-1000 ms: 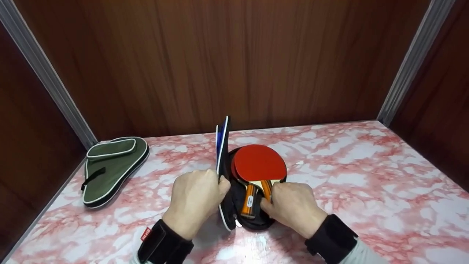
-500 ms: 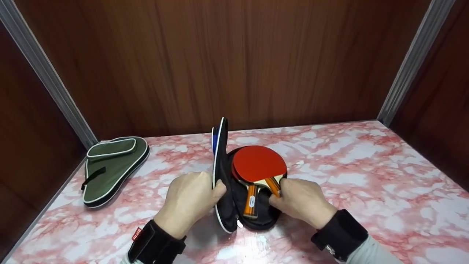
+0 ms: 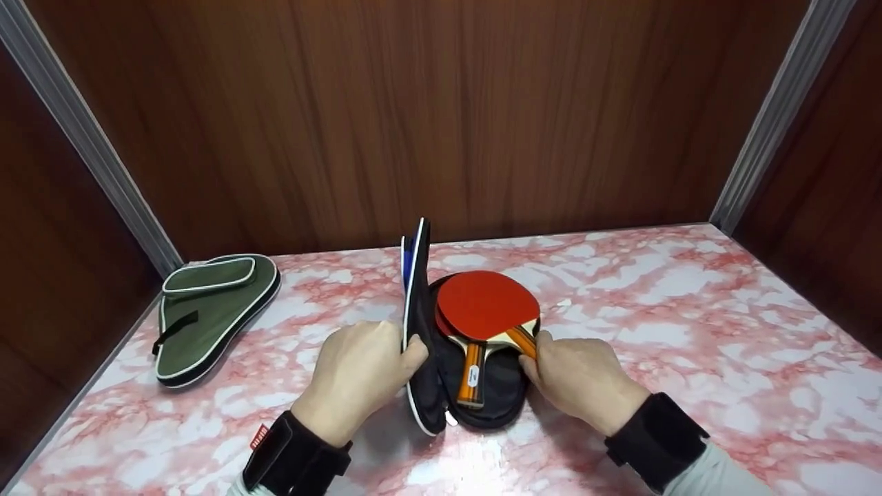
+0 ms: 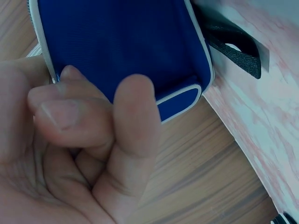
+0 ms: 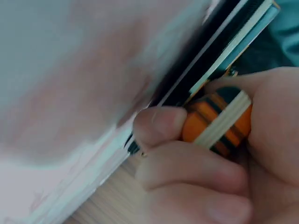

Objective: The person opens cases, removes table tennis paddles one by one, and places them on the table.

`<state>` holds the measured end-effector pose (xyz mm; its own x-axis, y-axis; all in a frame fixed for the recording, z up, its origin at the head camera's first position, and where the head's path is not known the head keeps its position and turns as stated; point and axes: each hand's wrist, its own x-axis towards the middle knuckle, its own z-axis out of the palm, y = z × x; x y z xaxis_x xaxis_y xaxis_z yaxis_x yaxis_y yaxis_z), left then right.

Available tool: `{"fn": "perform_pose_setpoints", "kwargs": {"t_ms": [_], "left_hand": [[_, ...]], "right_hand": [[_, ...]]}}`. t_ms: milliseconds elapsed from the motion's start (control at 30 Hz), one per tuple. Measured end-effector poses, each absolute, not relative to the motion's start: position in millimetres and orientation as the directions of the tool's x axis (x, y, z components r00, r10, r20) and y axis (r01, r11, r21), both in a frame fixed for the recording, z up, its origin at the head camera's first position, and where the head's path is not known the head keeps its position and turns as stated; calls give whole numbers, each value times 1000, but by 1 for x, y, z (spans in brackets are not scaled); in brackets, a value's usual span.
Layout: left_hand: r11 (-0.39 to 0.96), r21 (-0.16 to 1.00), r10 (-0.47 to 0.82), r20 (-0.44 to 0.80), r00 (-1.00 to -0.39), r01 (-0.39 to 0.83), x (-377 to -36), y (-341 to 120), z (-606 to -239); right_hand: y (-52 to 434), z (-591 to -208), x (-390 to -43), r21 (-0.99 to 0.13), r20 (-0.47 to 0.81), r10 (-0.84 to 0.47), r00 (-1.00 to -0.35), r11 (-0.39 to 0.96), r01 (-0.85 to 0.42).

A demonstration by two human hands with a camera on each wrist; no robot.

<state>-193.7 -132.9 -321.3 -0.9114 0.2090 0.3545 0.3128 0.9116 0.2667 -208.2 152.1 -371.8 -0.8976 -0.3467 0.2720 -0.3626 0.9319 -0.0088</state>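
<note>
1. A blue table tennis bat case [image 3: 475, 386] lies unzipped on the pink marbled tabletop [image 3: 689, 331], near the front edge and between the two hands.
2. The left hand [image 3: 362, 375] pinches the case's lid flap [image 3: 415, 289] and holds it upright; the left wrist view shows curled fingers [image 4: 93, 121] on its blue outer side.
3. Two bats sit stacked in the open half. The lower bat [image 3: 472, 375] lies with its orange handle pointing toward the person.
4. The right hand [image 3: 579, 375] grips the orange handle of the upper red-faced bat [image 3: 488, 303], fingers wrapped round it, as the right wrist view confirms.
5. Judged from this, opening is done; the upper bat is gripped but not yet out, and the lower bat is untouched.
6. A closed green case [image 3: 210, 313] rests well apart at the far left.
</note>
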Motion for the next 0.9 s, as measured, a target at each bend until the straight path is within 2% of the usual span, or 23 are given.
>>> {"fn": "perform_pose_setpoints", "kwargs": {"t_ms": [167, 333, 467, 733, 900], "left_hand": [[917, 248, 209, 367, -906, 312, -193, -136, -323], [921, 251, 196, 360, -912, 297, -192, -137, -325], [923, 241, 197, 372, -907, 299, -193, -137, -325], [918, 233, 213, 394, -894, 321, -197, -132, -327], [913, 241, 217, 394, -893, 328, -198, -130, -329]], "right_hand": [[161, -373, -214, 41, 322, -408, -855, 908, -418], [176, -368, -223, -47, 296, -443, -846, 878, -476], [192, -367, -229, -100, 302, -421, -855, 878, -467], [241, -362, -248, -139, 293, -249, -923, 944, -299], [278, -361, -262, -106, 341, -184, -922, 967, -232]]}}
